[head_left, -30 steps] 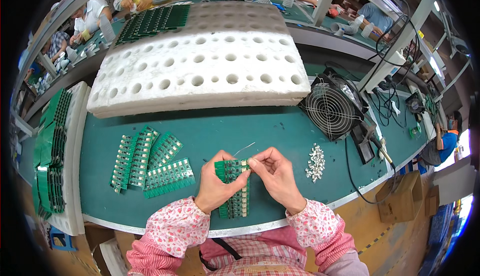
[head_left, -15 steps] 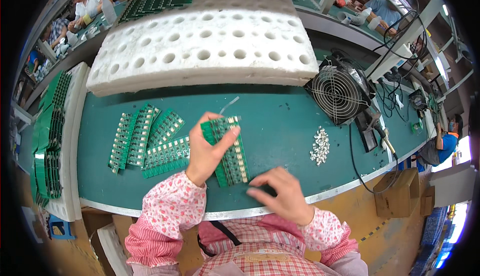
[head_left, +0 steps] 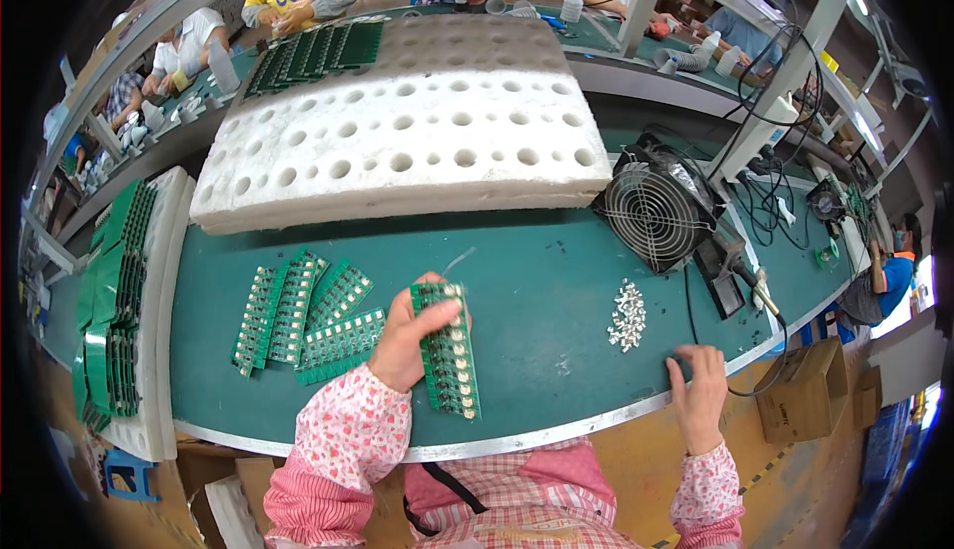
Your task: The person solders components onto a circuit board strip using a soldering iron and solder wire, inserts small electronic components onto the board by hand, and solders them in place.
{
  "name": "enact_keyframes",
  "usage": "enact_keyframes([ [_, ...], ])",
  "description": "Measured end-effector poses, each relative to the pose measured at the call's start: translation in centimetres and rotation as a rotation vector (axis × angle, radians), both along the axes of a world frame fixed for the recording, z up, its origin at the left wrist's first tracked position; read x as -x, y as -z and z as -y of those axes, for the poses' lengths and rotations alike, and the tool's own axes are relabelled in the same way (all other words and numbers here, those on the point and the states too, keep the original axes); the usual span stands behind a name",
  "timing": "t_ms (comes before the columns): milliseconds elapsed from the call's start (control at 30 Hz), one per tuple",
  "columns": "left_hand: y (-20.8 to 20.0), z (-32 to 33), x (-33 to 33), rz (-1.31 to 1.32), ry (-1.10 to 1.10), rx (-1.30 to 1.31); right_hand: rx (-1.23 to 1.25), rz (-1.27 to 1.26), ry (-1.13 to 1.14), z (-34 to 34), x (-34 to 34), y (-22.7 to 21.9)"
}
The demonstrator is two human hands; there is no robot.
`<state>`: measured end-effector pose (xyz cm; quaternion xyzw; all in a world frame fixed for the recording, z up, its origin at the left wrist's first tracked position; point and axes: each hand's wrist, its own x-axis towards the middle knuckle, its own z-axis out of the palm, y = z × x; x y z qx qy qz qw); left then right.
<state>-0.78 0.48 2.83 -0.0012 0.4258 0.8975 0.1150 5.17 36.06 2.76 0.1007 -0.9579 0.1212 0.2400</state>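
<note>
My left hand [head_left: 399,348] grips a green circuit board [head_left: 453,375] set with a row of small pale components. Its thumb presses on the upper end, and the board is held over the near middle of the green table. My right hand [head_left: 702,390] is at the table's front edge, its thumb apart from slightly bent fingers and nothing visible in it. Beyond that hand lies a loose pile of small whitish-silver parts [head_left: 627,316]. Several similar circuit boards [head_left: 291,311] rest fanned out and overlapping to the left of my left hand.
A thick white foam block [head_left: 397,176] with round holes spans the back, bearing boards [head_left: 318,57]. More boards [head_left: 117,291] stand along a foam slab [head_left: 169,301] at left. On the right are a fan [head_left: 651,213], a soldering iron [head_left: 760,291] and cables. Co-workers sit beyond.
My right hand has moved right, away from the board, to the table's front edge near the small parts. The view has tilted up somewhat. My left hand still holds the board.
</note>
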Motion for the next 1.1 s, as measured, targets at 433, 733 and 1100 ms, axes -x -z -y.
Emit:
enact_keyframes([
  [433, -2.0, -4.5, -2.0, -0.776, -0.206, 0.818, 0.809, 0.211, -0.540, 11.6, 3.0, -4.7],
  [733, -3.1, -4.0, -2.2, -0.771, -0.228, 0.897, 0.765, 0.140, -0.525, 12.3, 2.7, -4.4],
  [1100, -3.3, -3.7, -2.5, -0.812, -0.278, 0.861, 0.782, 0.141, -0.542, 12.9, 2.3, -5.2],
])
